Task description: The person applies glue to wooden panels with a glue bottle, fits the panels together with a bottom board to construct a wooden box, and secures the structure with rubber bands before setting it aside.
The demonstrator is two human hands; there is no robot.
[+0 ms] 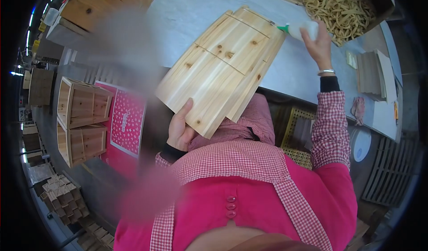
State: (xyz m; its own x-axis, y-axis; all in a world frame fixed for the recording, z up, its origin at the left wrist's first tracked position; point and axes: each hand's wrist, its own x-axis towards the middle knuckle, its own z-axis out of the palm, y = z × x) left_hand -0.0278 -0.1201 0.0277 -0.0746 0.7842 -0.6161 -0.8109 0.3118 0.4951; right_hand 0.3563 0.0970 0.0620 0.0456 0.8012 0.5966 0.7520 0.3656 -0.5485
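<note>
Two or more thin wooden panels (218, 59) with knots and cut grooves lie stacked and slightly offset, tilted from the worktable's edge over my lap. My left hand (180, 128) grips the lower left edge of the panels, thumb on top and fingers underneath. In my right hand (318, 45) is a white squeeze bottle (296, 30), held on its side. Its green nozzle (283, 29) points left, at the upper right edge of the panels. Whether the tip touches the wood is too small to tell.
The pale worktable (178, 16) carries a box of tan bands (341, 10) at the upper right and stacked boards (372, 74) at the right. Two wooden boxes (82, 103) stand at the left beside a pink patterned sheet (127, 121). Blurred smears cover parts of the left side.
</note>
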